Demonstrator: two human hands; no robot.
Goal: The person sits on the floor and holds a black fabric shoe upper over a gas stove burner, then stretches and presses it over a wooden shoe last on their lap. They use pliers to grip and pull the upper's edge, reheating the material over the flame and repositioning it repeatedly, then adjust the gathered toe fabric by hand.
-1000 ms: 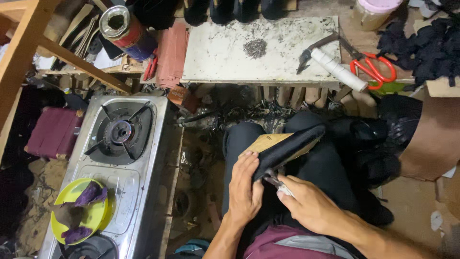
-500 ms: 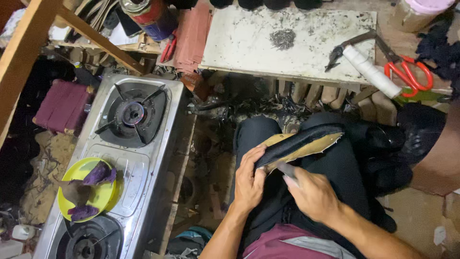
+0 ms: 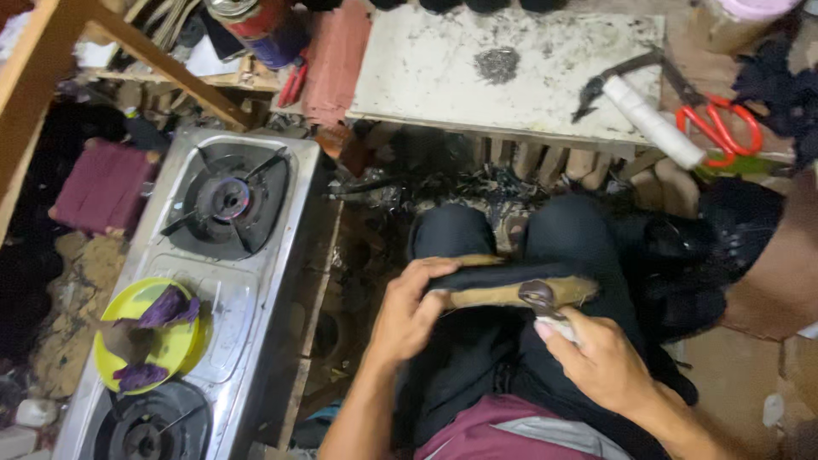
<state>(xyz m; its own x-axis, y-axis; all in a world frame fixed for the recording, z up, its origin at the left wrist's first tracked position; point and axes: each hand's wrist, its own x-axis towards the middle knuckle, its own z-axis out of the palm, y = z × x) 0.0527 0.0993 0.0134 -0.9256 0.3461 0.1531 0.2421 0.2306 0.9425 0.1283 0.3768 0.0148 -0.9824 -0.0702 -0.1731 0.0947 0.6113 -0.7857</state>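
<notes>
**Shoe upper held across the lap beside a gas stove**

A dark shoe upper [image 3: 511, 285] with a tan lining is held across the lap, below the pale worktop [image 3: 511, 68]. The left hand [image 3: 409, 315] is closed on the upper's left end, thumb over the top edge. The right hand [image 3: 601, 362] is closed on a small tool [image 3: 554, 324] whose tip is pressed at a round dark patch [image 3: 539, 295] on the lining; what kind of tool it is cannot be told. The hands are kept apart, one at each end of the piece.

Risks, as judged: if the tool is pushed too hard or slips off the patch, the lining could be scored or the left hand's fingers could be caught, since they lie along the same edge. The piece is braced only on the knees, so it could twist or drop toward the debris below the worktop. To the left of the lap a two-burner stove [image 3: 256, 281] stands close, and loose material could stray onto it.

On the worktop, a white roll [image 3: 652, 123] lies beside a dark hammer-like tool [image 3: 613, 77], with red-handled scissors [image 3: 720, 123] just to their right. A cylindrical can [image 3: 260, 25] with a red and blue label stands left of the worktop; its print is not legible. A yellow-green dish [image 3: 149, 341] holding purple scraps rests on the stove.
</notes>
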